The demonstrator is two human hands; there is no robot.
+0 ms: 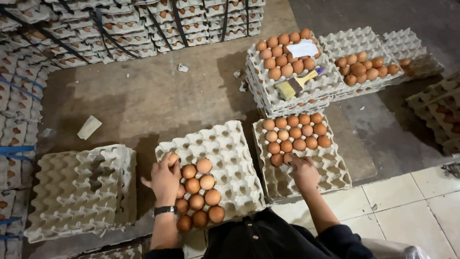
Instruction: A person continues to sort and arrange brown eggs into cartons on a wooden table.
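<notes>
Strapped stacks of filled egg trays (120,29) fill the upper left of the frame, and the concrete floor (158,100) carries everything in front of them. At upper right stands a stack of trays (287,91) topped with eggs, a white paper slip (303,49) and a brush (297,85). At lower left lies an empty pile of trays (81,189).

The work in hand looks like moving eggs from one tray to another. The centre tray (225,148) holds about a dozen brown eggs (199,201) in its lower-left corner. The tray to its right (330,172) keeps a block of eggs (297,136) in its upper half.

The left hand (165,182), a watch at the wrist, pinches one egg (172,158) over an empty cup at the top of the filled patch. The right hand (304,172) rests on the lowest row of the right tray, fingers curled over an egg; whether its grip is closed I cannot tell.

By my reading, the next move calls for seating that egg gently, upright in its cup, without knocking its neighbours.
</notes>
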